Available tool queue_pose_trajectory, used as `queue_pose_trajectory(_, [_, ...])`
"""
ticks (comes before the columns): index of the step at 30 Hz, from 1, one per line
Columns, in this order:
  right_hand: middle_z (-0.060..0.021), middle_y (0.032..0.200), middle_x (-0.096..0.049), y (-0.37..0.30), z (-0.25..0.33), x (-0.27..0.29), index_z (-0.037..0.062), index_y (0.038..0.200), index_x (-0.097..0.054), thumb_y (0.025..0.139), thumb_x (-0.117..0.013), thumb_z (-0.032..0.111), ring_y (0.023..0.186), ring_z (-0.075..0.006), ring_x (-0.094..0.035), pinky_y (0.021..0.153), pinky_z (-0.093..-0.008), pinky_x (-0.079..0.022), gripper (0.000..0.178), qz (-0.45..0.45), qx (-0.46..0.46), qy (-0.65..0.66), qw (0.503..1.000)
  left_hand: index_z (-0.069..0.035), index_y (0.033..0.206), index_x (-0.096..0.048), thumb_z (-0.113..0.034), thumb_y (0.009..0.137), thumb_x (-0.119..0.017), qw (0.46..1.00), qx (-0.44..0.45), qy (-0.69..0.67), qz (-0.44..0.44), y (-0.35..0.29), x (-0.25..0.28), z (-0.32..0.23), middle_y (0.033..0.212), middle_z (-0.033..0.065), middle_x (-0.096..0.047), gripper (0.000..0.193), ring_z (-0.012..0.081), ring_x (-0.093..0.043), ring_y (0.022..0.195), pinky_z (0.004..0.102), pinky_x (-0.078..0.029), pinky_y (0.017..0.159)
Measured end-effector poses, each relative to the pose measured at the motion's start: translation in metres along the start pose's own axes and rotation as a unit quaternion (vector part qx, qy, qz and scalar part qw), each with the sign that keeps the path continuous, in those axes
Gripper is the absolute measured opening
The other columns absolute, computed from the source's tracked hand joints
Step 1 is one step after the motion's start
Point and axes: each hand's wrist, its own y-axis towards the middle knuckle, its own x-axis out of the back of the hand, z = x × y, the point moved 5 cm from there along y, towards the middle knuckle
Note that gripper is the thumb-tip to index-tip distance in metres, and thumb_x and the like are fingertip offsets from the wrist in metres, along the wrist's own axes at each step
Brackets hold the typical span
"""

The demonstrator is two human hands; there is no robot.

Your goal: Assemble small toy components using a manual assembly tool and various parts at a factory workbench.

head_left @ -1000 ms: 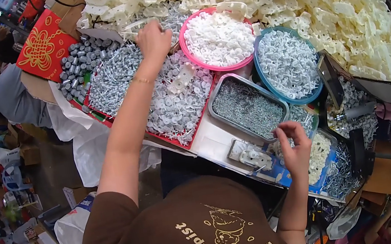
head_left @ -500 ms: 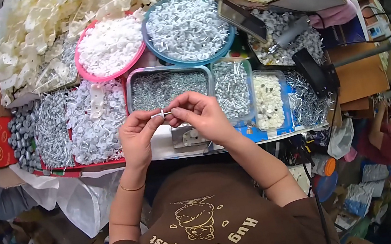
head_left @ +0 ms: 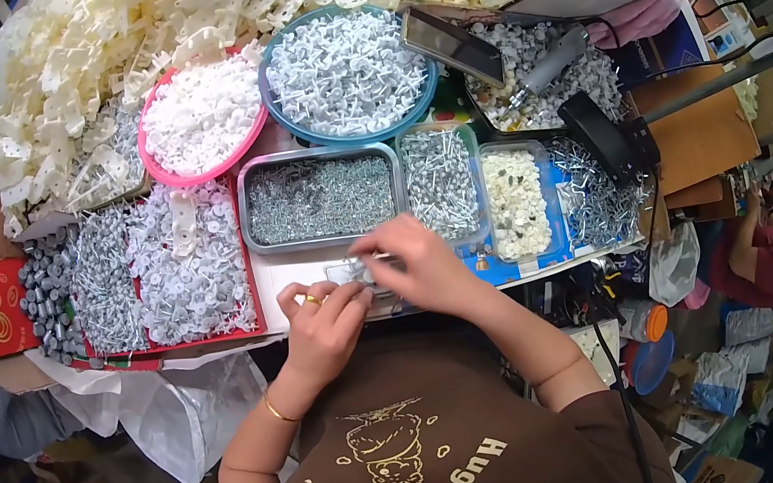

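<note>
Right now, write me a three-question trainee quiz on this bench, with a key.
1. True or false: the pink tub stands to the left of the teal tub.
2. Fill in: the gold ring is on the person's ____ hand.
3. What fills the metal tray?

Key: 1. True. 2. Left, so the left hand wears it. 3. Small silvery pieces.

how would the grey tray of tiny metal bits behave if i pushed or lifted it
The grey tray would probably feel heavy for its size, since small metal pieces cover its whole inside. It seems unlikely to tip when pushed, being wide and flat on the table. Tilted, it might spill, as the pieces look loose and no lid covers them.
</note>
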Motion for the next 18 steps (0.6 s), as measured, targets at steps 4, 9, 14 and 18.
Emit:
queue_pose_trajectory(4, [-0.0074, 0.114, -0.068, -0.02, 0.013, -0.013, 0.0075, 0.118, -0.066, 0.083, -0.071, 0.007, 0.108, -0.028, -0.06, 0.095, -0.0416, -0.046, 0.036, 0.095, 0.113, -0.117, 0.982, -0.012, 0.095, -0.07, -0.014, 0.081, -0.073, 1.0, 0.018, -0.003, 0.018, -0.002, 0.002, -0.003, 0.098, -0.002, -0.07, 0.014, 0.0149, -0.062, 0.082, 0.0418, -0.032, 0.09])
queue_pose_trajectory(9, [-0.0092, 0.101, -0.07, -0.016, 0.012, -0.015, 0.007, 0.109, -0.065, 0.081, -0.071, 0.009, 0.096, -0.0289, -0.066, 0.084, -0.0411, -0.05, 0.028, 0.104, 0.11, -0.205, 0.967, -0.012, 0.088, -0.07, -0.015, 0.079, -0.077, 0.997, 0.077, -0.009, 0.018, 0.009, 0.012, -0.006, 0.097, -0.0016, -0.067, 0.012, 0.0172, -0.059, 0.09, 0.043, -0.029, 0.091])
queue_pose_trajectory(14, [-0.013, 0.08, -0.068, 0.005, 0.017, -0.005, 0.0054, 0.098, -0.062, 0.083, -0.069, 0.012, 0.08, -0.0343, -0.068, 0.071, -0.0448, -0.052, 0.018, 0.184, 0.059, -0.193, 0.962, -0.01, 0.078, -0.069, -0.011, 0.071, -0.083, 0.974, 0.198, -0.097, 0.052, 0.02, 0.008, 0.013, 0.088, 0.0006, -0.06, 0.015, 0.0213, -0.056, 0.09, 0.0427, -0.028, 0.092])
queue_pose_trajectory(18, [-0.0156, 0.08, -0.07, 0.008, 0.01, -0.004, 0.0041, 0.1, -0.065, 0.085, -0.069, 0.011, 0.078, -0.0369, -0.068, 0.069, -0.0464, -0.054, 0.017, 0.214, 0.048, -0.151, 0.964, -0.01, 0.083, -0.071, -0.012, 0.073, -0.082, 0.972, 0.198, -0.066, 0.109, 0.022, 0.002, 0.015, 0.091, 0.0007, -0.063, 0.015, 0.0215, -0.059, 0.093, 0.0417, -0.029, 0.092])
